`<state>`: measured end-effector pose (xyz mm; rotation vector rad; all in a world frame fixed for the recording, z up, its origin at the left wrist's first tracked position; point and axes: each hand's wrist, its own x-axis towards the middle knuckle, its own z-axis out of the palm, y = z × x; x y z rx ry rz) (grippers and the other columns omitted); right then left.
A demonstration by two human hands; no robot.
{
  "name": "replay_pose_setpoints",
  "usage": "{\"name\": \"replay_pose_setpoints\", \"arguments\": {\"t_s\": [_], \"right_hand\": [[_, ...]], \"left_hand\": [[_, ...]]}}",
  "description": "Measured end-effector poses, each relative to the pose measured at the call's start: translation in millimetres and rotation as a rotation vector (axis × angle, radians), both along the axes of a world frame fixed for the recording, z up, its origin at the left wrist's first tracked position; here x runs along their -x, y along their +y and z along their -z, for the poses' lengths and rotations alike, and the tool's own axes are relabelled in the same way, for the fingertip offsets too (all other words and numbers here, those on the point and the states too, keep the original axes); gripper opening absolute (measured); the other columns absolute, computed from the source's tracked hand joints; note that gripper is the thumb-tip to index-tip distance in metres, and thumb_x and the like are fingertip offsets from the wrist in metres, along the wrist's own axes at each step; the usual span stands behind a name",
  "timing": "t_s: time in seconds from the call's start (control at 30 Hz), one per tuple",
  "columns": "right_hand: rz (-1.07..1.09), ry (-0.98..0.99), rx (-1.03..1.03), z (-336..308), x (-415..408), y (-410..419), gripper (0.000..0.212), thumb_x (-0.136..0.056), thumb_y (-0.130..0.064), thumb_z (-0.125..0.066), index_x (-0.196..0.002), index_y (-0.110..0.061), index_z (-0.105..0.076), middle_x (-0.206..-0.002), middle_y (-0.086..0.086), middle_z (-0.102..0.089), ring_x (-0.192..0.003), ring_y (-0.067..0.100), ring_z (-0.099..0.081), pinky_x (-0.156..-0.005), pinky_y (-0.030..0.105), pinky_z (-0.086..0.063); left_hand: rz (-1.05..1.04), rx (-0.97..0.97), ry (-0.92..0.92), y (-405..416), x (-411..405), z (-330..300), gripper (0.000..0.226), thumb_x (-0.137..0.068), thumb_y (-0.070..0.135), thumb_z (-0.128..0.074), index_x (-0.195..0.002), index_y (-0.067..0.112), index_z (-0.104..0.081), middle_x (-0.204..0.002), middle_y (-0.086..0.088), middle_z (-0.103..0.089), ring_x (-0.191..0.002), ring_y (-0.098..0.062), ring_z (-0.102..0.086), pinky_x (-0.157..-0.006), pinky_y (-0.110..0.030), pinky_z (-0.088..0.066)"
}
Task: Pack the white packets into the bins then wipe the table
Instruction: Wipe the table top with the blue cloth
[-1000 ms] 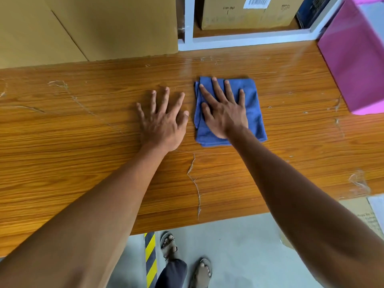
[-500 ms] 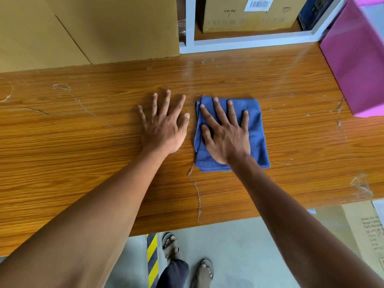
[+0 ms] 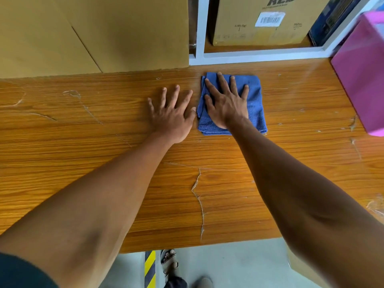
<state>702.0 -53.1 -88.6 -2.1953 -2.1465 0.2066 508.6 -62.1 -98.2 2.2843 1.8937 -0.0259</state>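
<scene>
The right hand presses flat, fingers straight and spread, on a folded blue cloth lying on the scratched wood-grain table near its far edge; the left hand lies open, palm down, on bare wood just left of the cloth. Beyond the cloth a white shelf frame holds a cardboard box printed "RED", its barcode label too blurred to read, and a pink bin stands right of the cloth.
</scene>
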Motion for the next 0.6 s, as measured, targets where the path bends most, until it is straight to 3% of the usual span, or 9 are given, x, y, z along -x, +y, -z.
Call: {"name": "replay_pose_setpoints", "arguments": {"t_s": [0.3, 0.6], "right_hand": [[-0.157, -0.006, -0.036, -0.9, -6.0, 47.8, 0.061, -0.108, -0.055, -0.019, -0.166, -0.037, -0.023, -0.17, 0.002, -0.025, -0.159, 0.028, -0.017, -0.121, 0.075, -0.006], [-0.177, 0.011, -0.011, 3.0, 5.1, -28.5, 0.063, -0.108, -0.05, -0.016, -0.168, -0.035, -0.007, -0.176, -0.013, -0.005, -0.163, 0.02, -0.001, -0.126, 0.065, -0.001]], "left_hand": [[-0.058, -0.016, -0.032, 41.0, -7.9, 5.7, 0.064, -0.104, 0.069, -0.005, -0.164, 0.051, 0.005, -0.176, 0.008, 0.015, -0.162, -0.029, 0.015, -0.123, -0.072, 0.009], [-0.057, -0.016, -0.049, 41.6, -8.7, 2.1, 0.061, -0.107, 0.058, -0.01, -0.166, 0.048, 0.003, -0.177, 0.008, 0.012, -0.163, -0.029, 0.014, -0.124, -0.072, 0.006]]}}
